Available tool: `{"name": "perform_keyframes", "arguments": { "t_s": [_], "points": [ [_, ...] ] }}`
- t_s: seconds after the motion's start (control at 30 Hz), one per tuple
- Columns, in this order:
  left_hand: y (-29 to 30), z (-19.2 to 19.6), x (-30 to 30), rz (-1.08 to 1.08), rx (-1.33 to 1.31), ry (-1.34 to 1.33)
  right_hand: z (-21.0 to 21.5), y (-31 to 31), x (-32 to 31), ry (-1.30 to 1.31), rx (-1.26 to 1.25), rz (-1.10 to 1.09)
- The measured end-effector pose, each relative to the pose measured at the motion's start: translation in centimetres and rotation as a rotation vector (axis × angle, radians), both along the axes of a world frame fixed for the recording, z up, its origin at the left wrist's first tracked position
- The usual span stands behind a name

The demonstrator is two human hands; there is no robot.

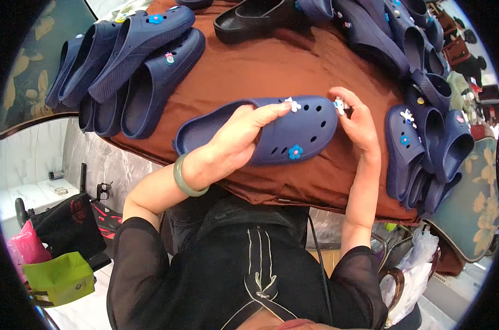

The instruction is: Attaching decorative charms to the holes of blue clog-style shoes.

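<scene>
- Two hands work on one navy clog, which lies on its side near the table's near edge, toe to the right, on the brown cloth.
- The left hand (a pale green bangle sits on its wrist) grips the clog over its upper, fingers curled round it, the index finger reaching along the top to a white charm.
- A blue flower charm sits low on the clog's upper.
- The right hand is at the clog's toe, fingertips pinched on a small white charm held against the toe.
- Just right of that hand, a row of navy clogs lies along the table's right edge, some bearing charms.
- At the far left corner, a stack of navy clogs overlaps.
- More clogs lie along the far edge.
</scene>
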State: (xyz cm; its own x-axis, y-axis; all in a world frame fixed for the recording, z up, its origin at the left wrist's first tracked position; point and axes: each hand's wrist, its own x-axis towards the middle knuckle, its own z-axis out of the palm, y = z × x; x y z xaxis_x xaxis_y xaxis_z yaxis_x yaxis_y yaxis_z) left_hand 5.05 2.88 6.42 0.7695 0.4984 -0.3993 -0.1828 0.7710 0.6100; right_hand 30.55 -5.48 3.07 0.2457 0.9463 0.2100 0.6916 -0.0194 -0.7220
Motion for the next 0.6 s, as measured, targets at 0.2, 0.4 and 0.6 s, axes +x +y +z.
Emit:
{"name": "perform_keyframes", "arguments": {
  "t_s": [0.2, 0.4, 0.6],
  "points": [
    [-0.4, -0.5, -0.3, 0.007, -0.009, -0.021, 1.6, -0.6, -1.7, -0.098, 0.104, 0.127],
    [-0.6, -1.1, -0.6, 0.019, 0.013, -0.068, 3.3, 2.3, -6.7, -0.158, 0.106, 0.430],
    [-0.5, -1.5, -0.3, 0.017, -0.114, -0.058, 2.4, 3.2, -8.2, -0.124, 0.081, 0.304]
  ]
}}
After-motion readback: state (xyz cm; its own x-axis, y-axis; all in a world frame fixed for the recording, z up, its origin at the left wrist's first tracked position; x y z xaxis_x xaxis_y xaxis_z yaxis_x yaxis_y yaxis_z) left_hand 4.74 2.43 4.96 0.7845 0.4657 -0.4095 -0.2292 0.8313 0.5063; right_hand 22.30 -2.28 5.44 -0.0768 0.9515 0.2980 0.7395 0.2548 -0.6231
